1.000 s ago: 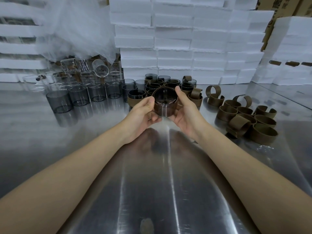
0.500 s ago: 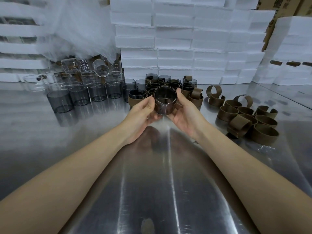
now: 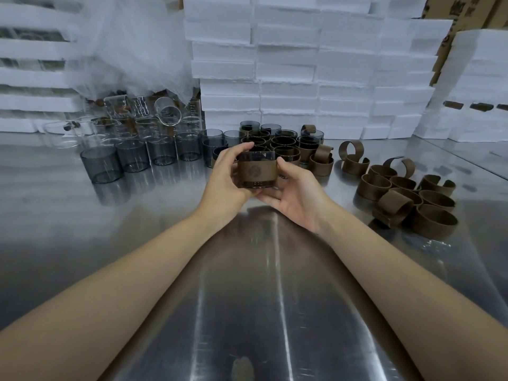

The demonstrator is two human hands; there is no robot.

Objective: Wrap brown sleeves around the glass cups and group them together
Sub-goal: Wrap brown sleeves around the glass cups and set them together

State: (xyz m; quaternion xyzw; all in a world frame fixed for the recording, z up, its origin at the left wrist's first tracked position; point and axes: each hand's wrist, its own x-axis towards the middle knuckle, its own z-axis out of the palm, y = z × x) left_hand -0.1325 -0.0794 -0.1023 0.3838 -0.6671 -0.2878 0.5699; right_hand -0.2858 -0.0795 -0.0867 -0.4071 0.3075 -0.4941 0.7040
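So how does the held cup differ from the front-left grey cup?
The held cup wears a logoed brown sleeve; the front-left cup is bare. The left hand and right hand grip the held cup off the table; the front-left cup stands on it. Both: smoky glass.

Left hand (image 3: pixel 226 177): at the left side of the short smoky glass cup with a brown sleeve (image 3: pixel 257 171); fingers curled round its wall, one fingertip over the rim.
Right hand (image 3: pixel 298 195): right of the cup and beneath it; palm turned up, thumb against the sleeve, fingers under the base.
Left forearm (image 3: pixel 123 284), right forearm (image 3: pixel 398 270): bare, converging on the cup from below.
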